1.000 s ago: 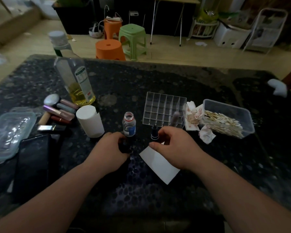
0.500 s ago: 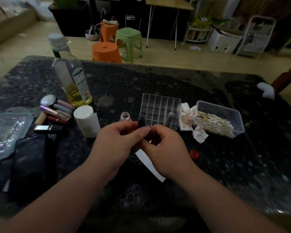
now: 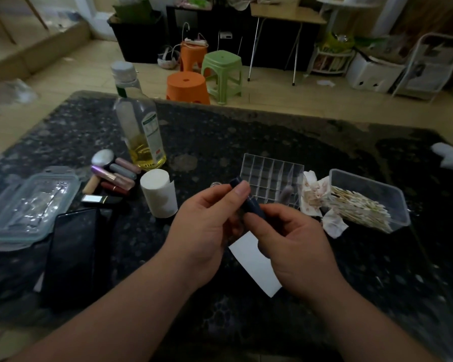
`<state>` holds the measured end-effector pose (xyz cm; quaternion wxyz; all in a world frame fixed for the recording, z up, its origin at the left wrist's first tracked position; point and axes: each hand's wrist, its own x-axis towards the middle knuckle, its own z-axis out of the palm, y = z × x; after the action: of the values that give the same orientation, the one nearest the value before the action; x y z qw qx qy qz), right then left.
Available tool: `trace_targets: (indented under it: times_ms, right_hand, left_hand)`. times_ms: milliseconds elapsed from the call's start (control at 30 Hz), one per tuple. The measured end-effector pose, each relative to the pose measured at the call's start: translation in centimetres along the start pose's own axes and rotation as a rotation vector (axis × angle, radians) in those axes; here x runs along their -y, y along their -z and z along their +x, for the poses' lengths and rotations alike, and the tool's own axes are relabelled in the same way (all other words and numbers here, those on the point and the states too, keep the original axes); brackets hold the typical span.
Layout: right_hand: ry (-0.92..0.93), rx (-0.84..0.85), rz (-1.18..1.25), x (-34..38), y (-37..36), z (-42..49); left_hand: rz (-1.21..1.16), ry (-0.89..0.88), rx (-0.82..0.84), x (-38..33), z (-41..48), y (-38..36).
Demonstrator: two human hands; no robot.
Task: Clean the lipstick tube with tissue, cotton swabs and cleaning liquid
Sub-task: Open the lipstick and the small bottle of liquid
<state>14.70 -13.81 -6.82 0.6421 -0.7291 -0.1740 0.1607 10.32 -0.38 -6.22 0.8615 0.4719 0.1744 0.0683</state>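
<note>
holding a dark lipstick tube (image 3: 254, 209) up above the table (image 3: 246, 131), both hands on it. the left hand (image 3: 207, 226) is pinching the upper end, thumb lying across it; the right hand (image 3: 298, 246) is curling its fingers round the lower end. the tube is tilting, top end leaning away toward the clear organizer (image 3: 272, 176). a flat white tissue sheet (image 3: 254, 262) is lying on the table directly under the hands. cotton swabs (image 3: 358, 210) are sitting in an open tub (image 3: 392, 189) to the right, with used tissue wads just beside it. a small bottle neck (image 3: 215, 184) is peeking out behind the left fingers, cap off as far as i can tell.

judging the step: seemingly opening or inspecting the tube, wiping not yet begun. the next move is likely calling for a steady one-handed hold on the tube, freeing the other hand to be fetching tissue or a swab and wetting it.
</note>
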Motion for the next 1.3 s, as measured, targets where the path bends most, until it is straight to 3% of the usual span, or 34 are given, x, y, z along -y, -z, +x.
trace_targets:
  times_ms: [167, 333, 433, 633, 933, 1133, 1300]
  right_hand:
    - [-0.024, 0.093, 0.044, 0.2, 0.1, -0.1]
    - [-0.339, 0.203, 0.553, -0.1, -0.2, 0.1]
    - [-0.484, 0.286, 0.693, 0.0, 0.1, 0.2]
    - [-0.405, 0.233, 0.870, -0.3, -0.4, 0.2]
    - [-0.529, 0.216, 0.779, -0.7, -1.2, 0.1]
    - [-0.515, 0.259, 0.946, -0.7, -1.4, 0.1]
    - [-0.537, 0.274, 0.919, -0.8, -1.7, -0.1]
  left_hand:
    - [-0.035, 0.002, 0.032, 0.1, 0.0, 0.2]
    - [0.020, -0.021, 0.063, -0.1, -0.1, 0.0]
    - [0.085, -0.050, 0.072, -0.1, -0.2, -0.1]
    - [0.136, -0.089, -0.024, 0.9, 0.1, -0.2]
    - [0.236, -0.104, 0.042, 0.7, -0.1, -0.1]
    - [0.214, -0.096, -0.046, 0.9, -0.1, -0.1]
    - [0.230, -0.110, -0.044, 0.9, -0.1, 0.0]
